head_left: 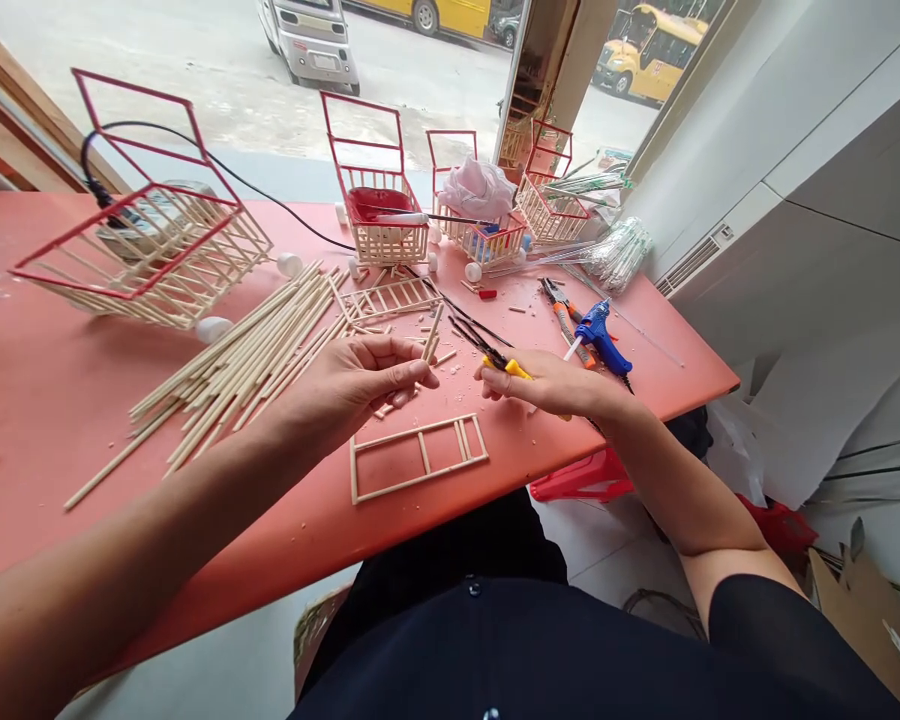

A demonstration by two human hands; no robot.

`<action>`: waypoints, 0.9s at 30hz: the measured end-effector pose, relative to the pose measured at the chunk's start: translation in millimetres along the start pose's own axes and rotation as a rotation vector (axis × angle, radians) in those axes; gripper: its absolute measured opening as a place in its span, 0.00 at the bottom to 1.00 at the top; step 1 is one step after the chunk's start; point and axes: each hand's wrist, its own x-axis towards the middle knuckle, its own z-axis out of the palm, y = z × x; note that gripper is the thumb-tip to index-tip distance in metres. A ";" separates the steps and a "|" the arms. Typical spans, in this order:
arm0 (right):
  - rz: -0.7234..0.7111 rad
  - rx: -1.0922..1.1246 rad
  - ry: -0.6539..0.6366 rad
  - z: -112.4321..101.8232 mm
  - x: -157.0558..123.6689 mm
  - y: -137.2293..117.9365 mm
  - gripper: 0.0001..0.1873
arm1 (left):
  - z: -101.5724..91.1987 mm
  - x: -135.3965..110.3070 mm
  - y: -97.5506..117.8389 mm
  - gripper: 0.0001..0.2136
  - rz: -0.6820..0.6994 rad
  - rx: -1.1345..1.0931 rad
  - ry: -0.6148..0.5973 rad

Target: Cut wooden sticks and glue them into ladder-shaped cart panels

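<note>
Between the thumb and fingers of my left hand [371, 375] is a short wooden stick [433, 335], pointing upward; a second piece may lie against it. My right hand [532, 385] is closed around yellow-handled pliers [514, 369], whose dark jaws point away toward the left. On the table just below both hands lies a small ladder-like stick frame [390, 491] with several crossbars. Farther back rests another stick frame [390, 298], with cut bits and crumbs scattered around it. A pile of long wooden sticks [232, 350] spreads out beside my left forearm.
Model carts with red rims [217, 228] line the back of the red table [307, 540]; one holds a red container [379, 204]. To the right lie a blue glue gun [604, 340], orange-handled pliers [566, 318] and clear glue sticks [619, 255]. A black cable [255, 188] crosses behind.
</note>
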 end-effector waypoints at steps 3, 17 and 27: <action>-0.046 -0.021 -0.053 -1.4 1.6 -3.0 0.28 | 0.0 -0.8 -0.7 0.20 -0.001 0.044 0.001; 0.050 -0.115 -0.090 -0.7 18.8 -16.2 0.30 | -4.0 -0.2 -0.1 0.20 -0.045 0.038 0.009; -0.026 -0.201 -0.138 -3.6 25.5 -24.5 0.24 | -7.0 -0.7 3.0 0.22 -0.080 0.088 -0.016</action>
